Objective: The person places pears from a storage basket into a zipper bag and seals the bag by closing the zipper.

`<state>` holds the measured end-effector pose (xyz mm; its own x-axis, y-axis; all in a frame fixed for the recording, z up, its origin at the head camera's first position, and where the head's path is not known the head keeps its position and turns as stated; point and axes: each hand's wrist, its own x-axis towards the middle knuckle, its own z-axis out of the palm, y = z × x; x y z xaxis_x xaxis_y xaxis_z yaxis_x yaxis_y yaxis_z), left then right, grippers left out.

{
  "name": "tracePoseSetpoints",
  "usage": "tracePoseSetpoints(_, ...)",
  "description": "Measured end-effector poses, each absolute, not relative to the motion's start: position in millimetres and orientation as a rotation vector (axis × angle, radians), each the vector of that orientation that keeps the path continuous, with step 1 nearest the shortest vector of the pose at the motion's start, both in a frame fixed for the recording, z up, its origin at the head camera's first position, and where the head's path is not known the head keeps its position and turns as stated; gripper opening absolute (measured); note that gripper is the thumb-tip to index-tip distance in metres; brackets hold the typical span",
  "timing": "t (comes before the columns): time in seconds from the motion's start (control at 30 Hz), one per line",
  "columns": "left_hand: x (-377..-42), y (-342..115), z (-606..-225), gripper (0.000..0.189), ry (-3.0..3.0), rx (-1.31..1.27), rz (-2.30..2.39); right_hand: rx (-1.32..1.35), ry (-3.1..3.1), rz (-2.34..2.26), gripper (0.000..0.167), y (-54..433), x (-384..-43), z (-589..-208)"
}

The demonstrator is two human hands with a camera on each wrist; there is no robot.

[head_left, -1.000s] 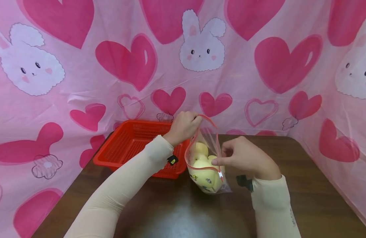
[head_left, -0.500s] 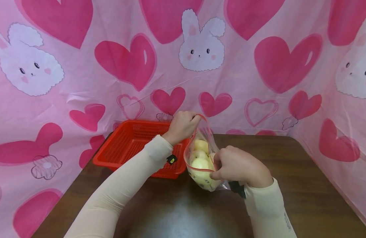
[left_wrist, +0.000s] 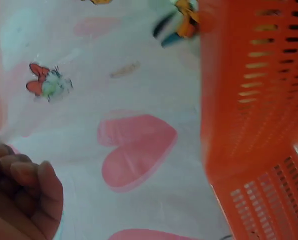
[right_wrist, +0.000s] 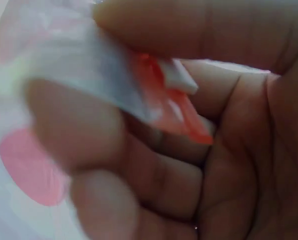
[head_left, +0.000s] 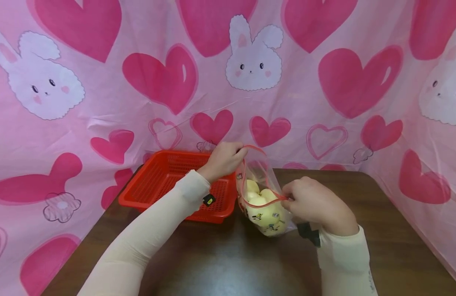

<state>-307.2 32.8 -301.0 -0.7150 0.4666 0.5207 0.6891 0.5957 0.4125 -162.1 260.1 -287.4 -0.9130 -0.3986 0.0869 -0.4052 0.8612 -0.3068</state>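
Observation:
A clear zip bag (head_left: 276, 224) with a red zip edge and small cartoon prints hangs between my hands, its mouth spread apart. Several pale yellow round fruits (head_left: 258, 200) lie inside it. At the far upper corner of the mouth my left hand (head_left: 225, 158) grips the red edge; curled fingers (left_wrist: 31, 185) show in the left wrist view. My right hand (head_left: 317, 201) pinches the near right corner of the edge. In the right wrist view, the zip's white slider (right_wrist: 178, 76) and red end sit between thumb and fingers.
A red plastic basket (head_left: 139, 193) with slotted walls stands left of the bag, partly behind my left forearm. Both rest over a dark brown table (head_left: 213, 263). Behind rises a pink cloth (head_left: 298, 102) printed with hearts and rabbits.
My right hand moved down toward the fruits at the bag's mouth, then back to the right, and now pinches the zip corner. The bag's mouth is pulled wider. My left hand keeps its grip.

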Motion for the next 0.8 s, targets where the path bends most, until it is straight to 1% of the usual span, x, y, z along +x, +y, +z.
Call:
tracePoseSetpoints(0.1,-307,25,-306,0.036,-2.437,-1.034,-0.861,0.611,-2.952,0.474,0.009,270,-162,-287)
tracePoseSetpoints(0.3,-310,4,-317,0.026,-2.448,-1.26,-0.863,0.51,-2.915,0.448,0.013,282,-162,-285)
tracePoseSetpoints(0.43,-308,-9,-321,0.022,-2.441,-1.395,-0.744,0.504,-2.894,0.448,0.011,283,-163,-285)
tracePoseSetpoints(0.57,-304,-14,-321,0.017,-2.412,-1.436,-0.63,0.497,-2.875,0.451,0.009,282,-163,-285)
tracePoseSetpoints(0.8,-302,-12,-316,0.008,-2.373,-1.442,-0.692,0.465,-2.889,0.498,0.004,285,-161,-284)
